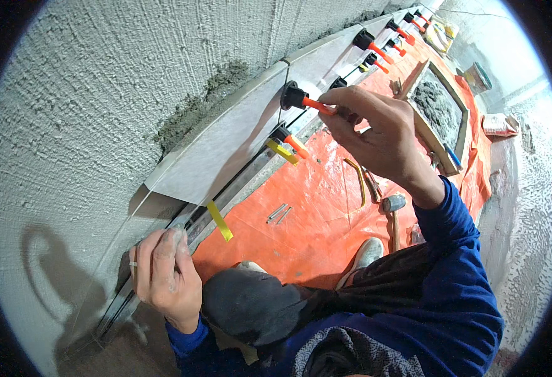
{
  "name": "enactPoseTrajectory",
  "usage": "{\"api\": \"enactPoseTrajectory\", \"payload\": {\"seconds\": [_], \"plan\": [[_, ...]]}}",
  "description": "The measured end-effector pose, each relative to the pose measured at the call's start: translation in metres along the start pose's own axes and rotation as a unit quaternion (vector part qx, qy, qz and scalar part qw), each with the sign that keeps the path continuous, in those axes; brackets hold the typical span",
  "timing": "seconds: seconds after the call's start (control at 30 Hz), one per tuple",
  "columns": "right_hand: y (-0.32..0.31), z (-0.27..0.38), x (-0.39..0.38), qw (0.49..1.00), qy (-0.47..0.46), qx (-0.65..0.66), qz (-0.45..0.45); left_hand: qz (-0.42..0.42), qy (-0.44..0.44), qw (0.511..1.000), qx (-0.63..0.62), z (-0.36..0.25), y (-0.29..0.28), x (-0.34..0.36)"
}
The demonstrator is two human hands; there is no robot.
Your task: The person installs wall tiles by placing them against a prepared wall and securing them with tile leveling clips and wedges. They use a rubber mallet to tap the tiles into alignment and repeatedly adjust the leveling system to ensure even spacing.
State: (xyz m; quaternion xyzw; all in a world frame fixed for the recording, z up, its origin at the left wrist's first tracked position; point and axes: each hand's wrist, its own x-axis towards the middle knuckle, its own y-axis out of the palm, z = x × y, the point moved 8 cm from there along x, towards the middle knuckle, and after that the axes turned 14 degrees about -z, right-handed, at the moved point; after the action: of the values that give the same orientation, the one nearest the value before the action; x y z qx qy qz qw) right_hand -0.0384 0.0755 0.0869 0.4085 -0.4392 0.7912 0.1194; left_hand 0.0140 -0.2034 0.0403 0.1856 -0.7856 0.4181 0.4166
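My right hand [376, 129] pinches the orange handle of a tile leveler [316, 105]. The leveler's black cap sits against the joint between two white wall tiles [219, 147]. Below it, a second black-and-orange leveler [291, 141] stands near the tile's lower edge, beside a yellow wedge [283, 152]. My left hand [168, 270] is at the dark rail [119, 308] past the near end of the tile, fingers curled and pressed together. What they grip, if anything, is hidden. Another yellow wedge [220, 221] sticks out from under the tile, close to that hand.
More levelers [371, 45] line the tile row further off. On the orange sheet [257, 251] lie a mallet [394, 204], small metal rods [279, 213] and a yellow curved strip [356, 182]. A tray of grey mortar [439, 103], a bucket [477, 78] and a bag [501, 124] stand right.
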Motion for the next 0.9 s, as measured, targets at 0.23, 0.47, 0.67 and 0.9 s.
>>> {"api": "enactPoseTrajectory", "payload": {"seconds": [0.23,0.47,0.67,0.9], "plan": [[0.022,-0.004,-0.004,0.999,0.025,0.042,0.023,-0.003,-0.041,0.992,-0.121,-0.019,0.001,0.005],[0.024,-0.009,0.004,0.988,0.057,0.121,0.083,0.059,0.02,0.982,-0.179,-0.08,0.049,0.055],[0.023,-0.02,-0.003,0.976,0.079,0.198,0.044,0.113,0.142,0.981,-0.06,-0.116,0.102,0.081],[0.029,-0.024,-0.004,0.96,0.049,0.277,0.006,0.091,0.175,0.98,0.016,-0.114,0.112,0.082]]}}
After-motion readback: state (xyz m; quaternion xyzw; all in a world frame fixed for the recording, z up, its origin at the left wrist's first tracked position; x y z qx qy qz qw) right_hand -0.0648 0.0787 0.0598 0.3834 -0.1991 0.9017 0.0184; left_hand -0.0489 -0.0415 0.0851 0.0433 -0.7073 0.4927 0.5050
